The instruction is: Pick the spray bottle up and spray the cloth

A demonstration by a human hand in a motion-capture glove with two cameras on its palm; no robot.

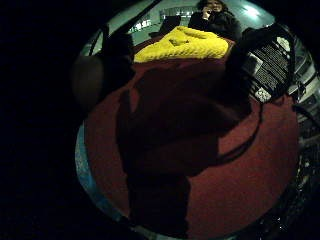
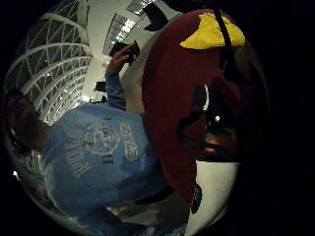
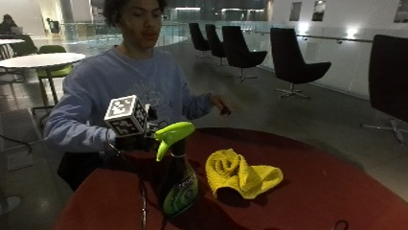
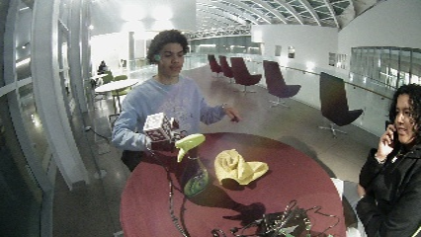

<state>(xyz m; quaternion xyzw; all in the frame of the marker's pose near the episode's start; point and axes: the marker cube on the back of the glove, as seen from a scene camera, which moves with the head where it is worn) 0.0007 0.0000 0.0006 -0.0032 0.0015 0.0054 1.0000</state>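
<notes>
A dark spray bottle (image 3: 178,189) with a lime-green trigger head (image 3: 173,132) stands upright on the round red table (image 3: 319,191), near the person's side. My gloved right hand (image 3: 130,142) hovers just behind and beside the trigger head, at neck height, and nothing shows in its grip. In the little finger side palm view the bottle's printed label (image 1: 270,67) sits at the picture's edge, apart from the palm. A crumpled yellow cloth (image 3: 242,175) lies on the table beside the bottle, away from my hand; both palm views show it too (image 1: 182,45) (image 2: 211,34).
The person's bare left hand (image 3: 220,104) is raised off the table behind the cloth, holding a small dark thing. A tangle of cables (image 4: 276,224) lies at the table's near edge. Dark chairs (image 3: 290,62) stand on the floor behind.
</notes>
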